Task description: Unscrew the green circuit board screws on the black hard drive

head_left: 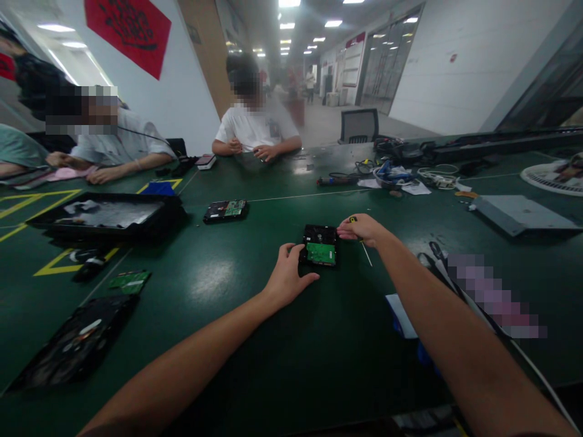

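A hard drive (319, 235) with a green circuit board (320, 254) facing up lies flat on the green table in front of me. My left hand (288, 276) rests at its left edge, fingertips against the drive's side, thumb spread out below its near edge. On the far right side, my right hand (359, 230) is closed round a screwdriver (353, 219) with a yellow and black handle. Its thin shaft points down and away from the drive, toward me. The right fingertips are at the drive's upper right corner; whether they touch it I cannot tell.
Another hard drive (226, 210) lies farther left. A black tray (109, 212), a loose green board (130, 281) and a dark drive casing (77, 343) are at left. Cables (395, 173) and a grey metal box (523, 213) stand right. A person (255, 130) sits opposite.
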A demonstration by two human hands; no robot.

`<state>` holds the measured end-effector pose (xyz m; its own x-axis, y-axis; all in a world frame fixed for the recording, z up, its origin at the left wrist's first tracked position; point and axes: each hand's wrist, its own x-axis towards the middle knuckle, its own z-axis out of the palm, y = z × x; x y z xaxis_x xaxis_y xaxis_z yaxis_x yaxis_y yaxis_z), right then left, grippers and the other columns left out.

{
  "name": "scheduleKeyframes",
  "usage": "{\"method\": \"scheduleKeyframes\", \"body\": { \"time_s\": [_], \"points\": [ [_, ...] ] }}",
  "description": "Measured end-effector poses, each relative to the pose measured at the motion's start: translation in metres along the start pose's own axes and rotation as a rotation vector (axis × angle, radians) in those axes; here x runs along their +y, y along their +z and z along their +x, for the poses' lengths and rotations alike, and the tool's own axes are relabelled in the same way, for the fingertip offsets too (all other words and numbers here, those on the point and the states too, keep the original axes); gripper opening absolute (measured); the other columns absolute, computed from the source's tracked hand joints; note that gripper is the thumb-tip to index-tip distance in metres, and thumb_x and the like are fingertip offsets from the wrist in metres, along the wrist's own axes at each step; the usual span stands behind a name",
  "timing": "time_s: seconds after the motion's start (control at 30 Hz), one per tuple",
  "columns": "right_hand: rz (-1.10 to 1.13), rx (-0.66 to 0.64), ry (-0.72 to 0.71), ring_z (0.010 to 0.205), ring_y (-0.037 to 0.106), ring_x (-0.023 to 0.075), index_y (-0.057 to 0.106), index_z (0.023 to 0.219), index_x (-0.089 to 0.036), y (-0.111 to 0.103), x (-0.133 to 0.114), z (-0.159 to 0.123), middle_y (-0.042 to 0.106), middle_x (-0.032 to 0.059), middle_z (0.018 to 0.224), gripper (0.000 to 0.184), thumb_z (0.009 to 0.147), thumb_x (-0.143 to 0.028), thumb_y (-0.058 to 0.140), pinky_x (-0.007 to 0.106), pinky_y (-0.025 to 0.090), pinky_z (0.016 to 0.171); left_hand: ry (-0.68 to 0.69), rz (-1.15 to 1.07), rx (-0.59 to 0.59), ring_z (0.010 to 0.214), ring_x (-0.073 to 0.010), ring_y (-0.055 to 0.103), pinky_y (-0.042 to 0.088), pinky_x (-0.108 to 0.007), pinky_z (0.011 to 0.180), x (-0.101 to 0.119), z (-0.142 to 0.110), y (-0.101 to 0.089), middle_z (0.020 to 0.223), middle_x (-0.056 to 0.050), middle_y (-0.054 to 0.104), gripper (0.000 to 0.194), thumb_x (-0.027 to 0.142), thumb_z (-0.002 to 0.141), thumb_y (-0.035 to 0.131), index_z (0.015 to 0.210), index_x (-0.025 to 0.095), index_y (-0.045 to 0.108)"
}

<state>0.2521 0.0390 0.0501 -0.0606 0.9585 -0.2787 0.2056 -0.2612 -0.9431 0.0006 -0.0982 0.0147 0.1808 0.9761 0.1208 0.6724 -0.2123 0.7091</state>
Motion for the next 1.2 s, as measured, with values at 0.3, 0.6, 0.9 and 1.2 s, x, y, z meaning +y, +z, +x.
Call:
{"method": "scheduleKeyframes", "body": {
  "time_s": [0.3,0.6,0.9,1.2],
  "points": [
    [0.084,0.004,-0.138,0.070,0.075,0.0149,0.064,0.074,-0.015,0.002,-0.011,-0.024,0.071,0.0044,0.072,0.018,0.083,0.001,0.068,0.027,0.067,0.077,0.167,0.142,-0.008,0.154,-0.0395,0.035,0.035,-0.056,0.126,0.005,0.026,-0.002,0.165,-0.021,0.032,0.088,0.063,0.084,0.074,0.153,0.017,0.043],
    [0.128,0.036,-0.190,0.062,0.064,0.0109,0.067,0.085,-0.016,0.010,0.006,-0.040,0.069,0.0012,0.070,0.013,0.078,-0.010,0.076,0.020,0.051,0.055,0.220,0.227,-0.006,0.157,-0.0357,0.033,0.030,-0.054,0.128,-0.004,0.031,-0.001,0.166,-0.020,0.038,0.088,0.069,0.090,0.062,0.156,0.016,0.039],
    [0.130,0.077,-0.151,0.054,0.053,0.0077,0.069,0.089,-0.016,-0.007,0.004,-0.029,0.063,-0.0017,0.065,0.016,0.076,-0.011,0.076,0.018,0.037,0.046,0.206,0.151,-0.030,0.154,-0.0336,0.038,0.035,-0.053,0.127,-0.005,0.033,-0.005,0.165,-0.017,0.041,0.081,0.066,0.091,0.063,0.154,0.019,0.043],
    [-0.351,-0.043,-0.247,0.051,0.058,0.0109,0.074,0.090,-0.016,0.018,-0.027,-0.045,0.066,-0.0001,0.061,0.009,0.081,-0.015,0.074,0.022,0.040,0.047,0.268,0.096,-0.146,0.160,-0.0338,0.028,0.032,-0.052,0.129,-0.011,0.041,-0.016,0.173,-0.017,0.027,0.088,0.062,0.087,0.071,0.157,0.019,0.041]
  ]
}}
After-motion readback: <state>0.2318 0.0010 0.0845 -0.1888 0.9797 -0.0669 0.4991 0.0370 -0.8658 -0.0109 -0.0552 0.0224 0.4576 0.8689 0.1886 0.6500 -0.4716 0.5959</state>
